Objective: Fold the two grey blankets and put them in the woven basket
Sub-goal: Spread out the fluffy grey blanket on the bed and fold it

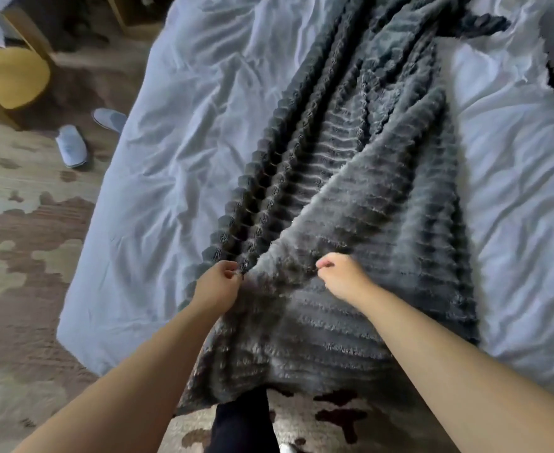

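Your left hand [218,282] and right hand [341,276] each pinch the ribbed grey blanket [350,204], bunched lengthwise along the bed [177,125], arms outstretched.

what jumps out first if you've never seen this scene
A long ribbed grey blanket lies stretched down the middle of the white bed, its near end hanging off the edge. The left hand and right hand each pinch it near that end. Two pale slippers lie on the carpet, left.
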